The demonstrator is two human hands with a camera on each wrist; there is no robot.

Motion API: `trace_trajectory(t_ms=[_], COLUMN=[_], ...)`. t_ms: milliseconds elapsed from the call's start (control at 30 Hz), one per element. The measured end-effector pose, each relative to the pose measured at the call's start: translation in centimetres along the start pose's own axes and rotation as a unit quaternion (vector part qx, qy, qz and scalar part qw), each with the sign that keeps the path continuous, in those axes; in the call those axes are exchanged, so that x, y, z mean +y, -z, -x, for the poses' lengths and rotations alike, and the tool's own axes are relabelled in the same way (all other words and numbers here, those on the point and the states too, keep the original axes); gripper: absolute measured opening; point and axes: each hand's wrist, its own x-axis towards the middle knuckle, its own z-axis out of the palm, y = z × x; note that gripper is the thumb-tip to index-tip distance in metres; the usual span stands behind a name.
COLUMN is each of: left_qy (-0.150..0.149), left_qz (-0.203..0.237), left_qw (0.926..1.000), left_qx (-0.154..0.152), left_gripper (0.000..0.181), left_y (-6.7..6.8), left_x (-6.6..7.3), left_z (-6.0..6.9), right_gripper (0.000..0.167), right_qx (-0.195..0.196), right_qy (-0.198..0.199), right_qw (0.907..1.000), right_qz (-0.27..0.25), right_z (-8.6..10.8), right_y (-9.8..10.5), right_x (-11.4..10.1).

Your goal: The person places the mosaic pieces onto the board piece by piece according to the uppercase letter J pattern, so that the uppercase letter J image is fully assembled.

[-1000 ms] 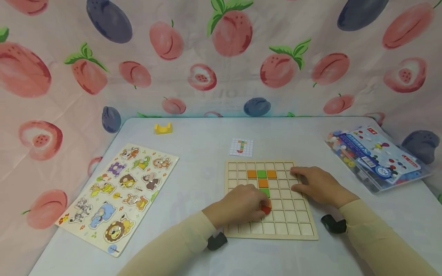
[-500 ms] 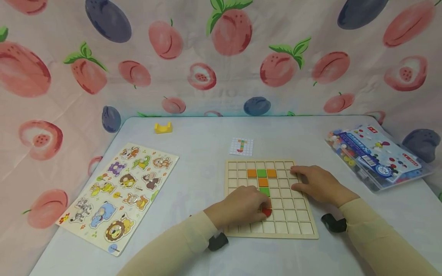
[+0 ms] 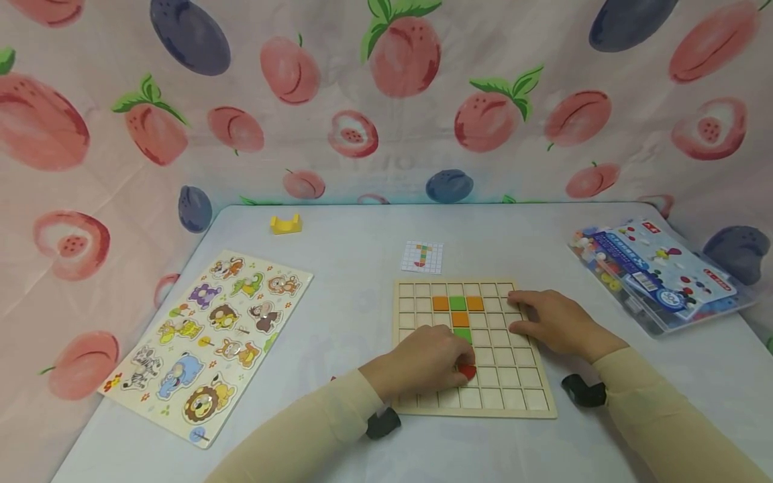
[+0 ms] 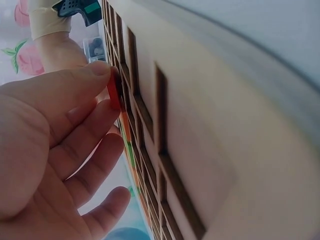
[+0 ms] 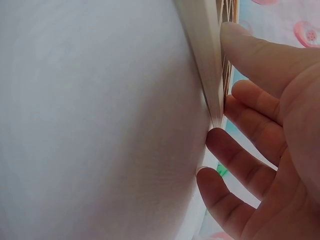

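A wooden grid board [image 3: 510,396] lies at the middle of the table. Orange tiles [image 3: 460,319] and green tiles [image 3: 457,304] sit in its cells, forming a row with a column below it. My left hand [image 3: 425,359] is over the lower part of that column and pinches a red tile [image 3: 468,371] between thumb and fingertips. In the left wrist view, this red tile [image 4: 114,95] stands on edge against the board's cells. At the board's right side, my right hand [image 3: 558,325] rests with loosely bent fingers; its thumb [image 5: 240,37] touches the board's frame.
Behind the board lies a small pattern card [image 3: 422,257]. An animal puzzle board [image 3: 211,342] is at left, a yellow block [image 3: 286,225] at the back left. A clear plastic case [image 3: 661,275] stands at right. A small red bit [image 3: 333,378] shows behind the left sleeve.
My left hand has shifted slightly to the right and the red tile sits slightly lower in view. The small red bit behind the sleeve has come into sight. My right hand stays put.
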Motion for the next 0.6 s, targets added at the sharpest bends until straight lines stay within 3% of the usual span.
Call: trace_trajectory(t_ms=[600], left_qy=[-0.004], left_qz=[-0.005], left_qw=[0.9999], left_qx=[0.009], left_gripper=[0.012], left_y=[-0.47], left_x=[-0.1], left_z=[-0.31], right_gripper=[0.061], right_qx=[-0.003], right_qy=[-0.011], right_qw=[0.9999], right_qz=[-0.004], right_z=[0.01], right_y=[-0.02], right_x=[-0.21])
